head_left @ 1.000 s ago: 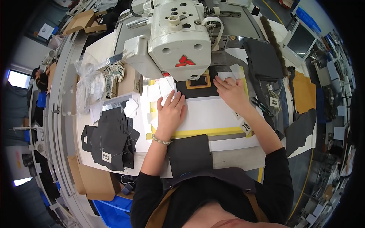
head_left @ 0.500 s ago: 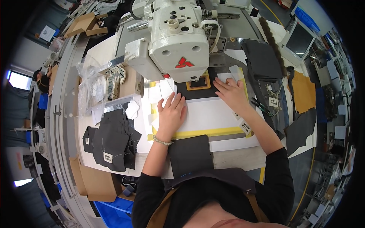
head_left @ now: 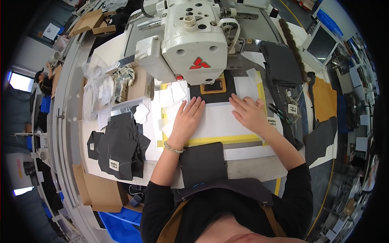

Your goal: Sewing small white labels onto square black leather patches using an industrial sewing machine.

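Observation:
Beneath the head of a large white sewing machine (head_left: 194,44) lies a dark fabric piece (head_left: 227,96). An orange frame (head_left: 201,90) rests on it under the needle area. My left hand (head_left: 189,121) lies flat, its fingertips at the fabric's near left edge. At the near right corner, my right hand (head_left: 248,115) touches the cloth with fingers extended and partly spread. Neither hand grips anything. Under both hands is a white sheet (head_left: 219,125) bordered by yellow tape (head_left: 227,140). A small pale label (head_left: 272,122) sits beside my right wrist.
Dark fabric pieces (head_left: 117,148) are stacked at left, beside a cardboard box of labels (head_left: 139,87). Another dark piece (head_left: 202,164) lies at the table's near edge. Black-handled snips (head_left: 280,114) and folded dark cloth (head_left: 280,65) are on the right.
My left hand has shifted right along the fabric's near edge. My right hand has drawn back toward me, its fingertips now at the near right corner.

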`<state>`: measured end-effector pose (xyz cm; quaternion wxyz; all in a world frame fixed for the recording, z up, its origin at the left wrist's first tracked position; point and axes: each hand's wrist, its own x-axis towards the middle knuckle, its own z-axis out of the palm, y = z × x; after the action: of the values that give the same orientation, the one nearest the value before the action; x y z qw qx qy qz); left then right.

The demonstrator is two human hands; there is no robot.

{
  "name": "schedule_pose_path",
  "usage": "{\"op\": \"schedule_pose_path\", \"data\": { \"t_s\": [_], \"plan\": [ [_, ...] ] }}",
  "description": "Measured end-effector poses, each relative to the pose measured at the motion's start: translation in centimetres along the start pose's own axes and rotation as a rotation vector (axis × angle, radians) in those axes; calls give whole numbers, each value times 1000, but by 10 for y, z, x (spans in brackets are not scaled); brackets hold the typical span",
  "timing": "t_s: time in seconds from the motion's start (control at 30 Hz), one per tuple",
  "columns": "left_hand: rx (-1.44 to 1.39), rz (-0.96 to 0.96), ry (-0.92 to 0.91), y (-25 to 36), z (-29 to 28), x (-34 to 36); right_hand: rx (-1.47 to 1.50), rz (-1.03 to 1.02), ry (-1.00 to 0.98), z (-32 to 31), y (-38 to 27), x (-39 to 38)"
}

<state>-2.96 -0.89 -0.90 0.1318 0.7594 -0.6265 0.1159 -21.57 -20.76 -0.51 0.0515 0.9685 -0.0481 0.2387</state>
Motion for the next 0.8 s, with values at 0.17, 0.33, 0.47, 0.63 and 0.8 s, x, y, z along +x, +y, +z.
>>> {"op": "schedule_pose_path", "data": {
  "t_s": [0.17, 0.33, 0.47, 0.63, 0.8],
  "plan": [
    [-19, -4, 11, -2, 0, -1, 13, 50, 11, 4, -1, 1],
    [-132, -24, -8, -6, -1, 0, 51, 67, 18, 4, 0, 2],
    [-101, -14, -9, -6, -3, 0, 61, 63, 15, 3, -1, 2],
    [-118, -10, -15, -6, -4, -3, 73, 79, -1, 2, -3, 0],
    [-136, -17, -24, -6, -4, 0, 179, 111, -87, -11, 5, 1]
  ]
}}
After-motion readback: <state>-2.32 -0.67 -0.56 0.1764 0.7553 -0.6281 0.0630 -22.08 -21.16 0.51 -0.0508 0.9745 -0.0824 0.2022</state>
